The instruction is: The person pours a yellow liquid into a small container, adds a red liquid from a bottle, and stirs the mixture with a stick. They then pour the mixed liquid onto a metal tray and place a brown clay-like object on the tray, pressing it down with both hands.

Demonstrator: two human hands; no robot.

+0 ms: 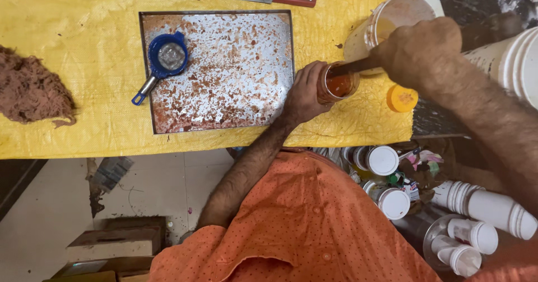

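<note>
Head view: open jar (338,84) holds orange-red paste, rim smeared.

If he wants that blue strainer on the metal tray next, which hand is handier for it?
Probably the left hand: it grips the jar right at the tray edge, nearer the strainer. The right hand is farther off, holding a tool in the jar.
</note>
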